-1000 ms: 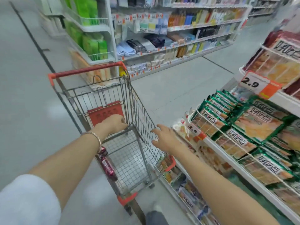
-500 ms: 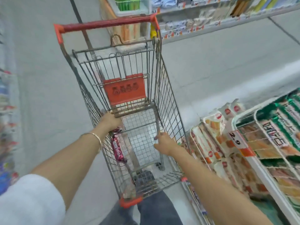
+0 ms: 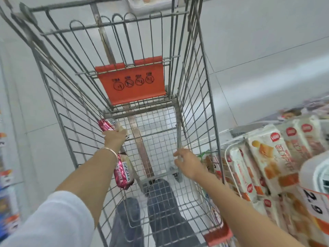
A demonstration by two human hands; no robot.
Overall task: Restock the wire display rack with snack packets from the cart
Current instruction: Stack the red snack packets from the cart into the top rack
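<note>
Left hand is gripping one end of a pink snack packet low inside the cart. A second pink packet is sitting just below its wrist. Judging: the foil pouches are looking light, crinkly and slippery, with crushable contents, so pinching the sealed end is suiting best. Right hand is touching a cart wire; cannot tell whether it is gripping. Wire display rack is standing just beyond it.

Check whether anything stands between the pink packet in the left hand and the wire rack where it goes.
Yes. The pink packet, gripped by the left hand, is inside the cart; its right wire wall stands between it and the wire rack. It likely must be lifted over.
</note>
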